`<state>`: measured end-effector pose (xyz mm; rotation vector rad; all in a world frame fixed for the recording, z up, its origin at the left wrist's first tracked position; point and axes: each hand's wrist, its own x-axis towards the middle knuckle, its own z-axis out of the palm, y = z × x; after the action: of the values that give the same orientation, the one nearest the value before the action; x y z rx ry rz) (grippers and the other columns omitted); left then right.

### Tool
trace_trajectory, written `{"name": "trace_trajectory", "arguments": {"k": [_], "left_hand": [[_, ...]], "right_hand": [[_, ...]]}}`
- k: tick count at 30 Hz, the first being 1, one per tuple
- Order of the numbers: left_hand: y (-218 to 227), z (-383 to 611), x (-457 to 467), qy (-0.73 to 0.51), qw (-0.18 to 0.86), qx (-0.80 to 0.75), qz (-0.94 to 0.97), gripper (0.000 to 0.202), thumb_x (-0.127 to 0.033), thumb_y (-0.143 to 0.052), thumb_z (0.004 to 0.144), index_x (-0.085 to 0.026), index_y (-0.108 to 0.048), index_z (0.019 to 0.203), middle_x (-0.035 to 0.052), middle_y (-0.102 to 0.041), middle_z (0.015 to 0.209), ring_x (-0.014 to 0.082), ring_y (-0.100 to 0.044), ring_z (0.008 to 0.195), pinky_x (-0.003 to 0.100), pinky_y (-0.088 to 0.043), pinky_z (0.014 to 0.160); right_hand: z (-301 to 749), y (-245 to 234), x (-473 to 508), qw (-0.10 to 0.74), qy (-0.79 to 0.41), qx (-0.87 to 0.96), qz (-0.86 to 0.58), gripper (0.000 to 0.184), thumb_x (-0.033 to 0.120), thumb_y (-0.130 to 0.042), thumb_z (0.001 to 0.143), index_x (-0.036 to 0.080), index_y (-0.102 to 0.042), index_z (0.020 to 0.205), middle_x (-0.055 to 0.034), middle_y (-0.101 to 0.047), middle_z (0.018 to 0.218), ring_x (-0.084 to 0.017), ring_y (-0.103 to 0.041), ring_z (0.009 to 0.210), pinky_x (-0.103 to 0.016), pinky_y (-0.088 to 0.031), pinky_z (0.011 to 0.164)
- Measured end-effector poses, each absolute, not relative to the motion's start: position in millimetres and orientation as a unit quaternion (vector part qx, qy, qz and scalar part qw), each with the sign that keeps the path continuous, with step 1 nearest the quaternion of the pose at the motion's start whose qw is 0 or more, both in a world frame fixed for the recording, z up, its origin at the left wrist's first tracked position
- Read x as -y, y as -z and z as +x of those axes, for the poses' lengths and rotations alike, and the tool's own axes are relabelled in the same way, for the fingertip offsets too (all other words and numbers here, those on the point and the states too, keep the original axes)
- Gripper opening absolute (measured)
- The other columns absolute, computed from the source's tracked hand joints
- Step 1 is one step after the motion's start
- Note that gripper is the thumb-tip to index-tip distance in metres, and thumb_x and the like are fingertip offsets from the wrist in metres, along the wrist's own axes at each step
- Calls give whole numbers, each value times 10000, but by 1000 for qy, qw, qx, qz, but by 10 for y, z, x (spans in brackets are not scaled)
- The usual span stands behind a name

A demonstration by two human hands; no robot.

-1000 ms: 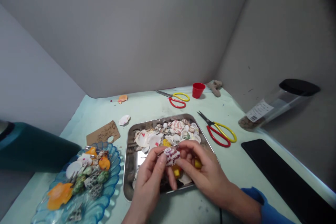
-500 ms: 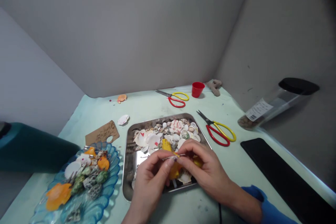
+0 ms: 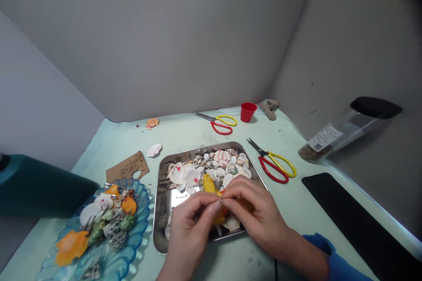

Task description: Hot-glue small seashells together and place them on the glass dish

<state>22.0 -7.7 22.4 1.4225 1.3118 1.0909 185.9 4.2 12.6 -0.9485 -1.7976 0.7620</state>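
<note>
Both hands together over the near part of the metal tray point(image 3: 159, 224), left hand point(image 3: 194, 224) and right hand point(image 3: 252, 208) each in a closed thumb-and-index pinch, fingertips meeting. Main change: 1 s ago the purple-and-white shell faced the camera between them, 0.5 s ago only a thin edge with a metal pin showed, now the fingers cover the spot. Can't tell if the pinch is on the shell; it's hidden behind the fingers if there.

Hands sit in about the same place as before, gap between fingertips gone. Yellow piece point(image 3: 208, 183) in the tray, just beyond the fingertips, shows more of itself than 1 s ago. Pink-striped shell point(image 3: 222, 158) and white shells point(image 3: 192, 177) unmoved at the tray's far side.

Worktop point(image 3: 184, 134) otherwise same: blue dish point(image 3: 144, 224) left of tray, near scissors point(image 3: 265, 154) just right of it, far scissors point(image 3: 215, 120) and red cup point(image 3: 248, 113) beyond, brown card point(image 3: 125, 170) by the dish
</note>
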Motion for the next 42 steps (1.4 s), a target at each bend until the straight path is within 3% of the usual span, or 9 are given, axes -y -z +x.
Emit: {"name": "trace_trajectory", "arguments": {"k": [5, 11, 18, 24, 42], "left_hand": [[-222, 220, 68, -430, 486, -547, 529, 131, -286, -687, 716, -160, -721, 698, 38, -698, 695, 141, -600, 633, 205, -466, 601], [-219, 230, 50, -451, 578, -552, 398, 260, -381, -725, 671, -146, -722, 782, -27, -562, 492, 39, -390, 382, 146, -307, 382], [-147, 240, 39, -473, 594, -529, 379, 348, -360, -773, 613, -159, -685, 884, -33, -582, 558, 43, -439, 388, 133, -284, 349], [-158, 254, 33, -455, 607, -533, 376, 338, -422, -766, 606, -134, -627, 716, -45, -554, 509, 26, -385, 364, 136, -281, 355], [-175, 243, 40, -431, 552, -563, 439, 268, -399, -740, 638, -139, -687, 667, -43, -501, 461, 64, -392, 428, 164, -312, 410]], "right_hand": [[1844, -124, -63, 456, -317, 732, -395, 100, 161, -536, 873, 179, -571, 782, -29, -572, 753, -156, -543, 735, -289, -431, 666], [1834, -123, -49, 435, -342, 709, -438, 41, 205, -561, 868, 187, -554, 832, -9, -562, 793, -137, -542, 734, -259, -425, 659], [1860, -103, -74, 427, -380, 677, -464, 138, 264, -530, 889, 188, -547, 775, 7, -559, 756, -130, -540, 698, -253, -426, 643], [1855, -141, -68, 424, -405, 662, -467, 110, 271, -553, 870, 188, -568, 799, 9, -577, 768, -134, -555, 706, -248, -444, 646], [1854, -140, -76, 412, -392, 699, -433, 124, 207, -536, 878, 181, -553, 757, 1, -558, 744, -133, -536, 695, -256, -412, 636]]}}
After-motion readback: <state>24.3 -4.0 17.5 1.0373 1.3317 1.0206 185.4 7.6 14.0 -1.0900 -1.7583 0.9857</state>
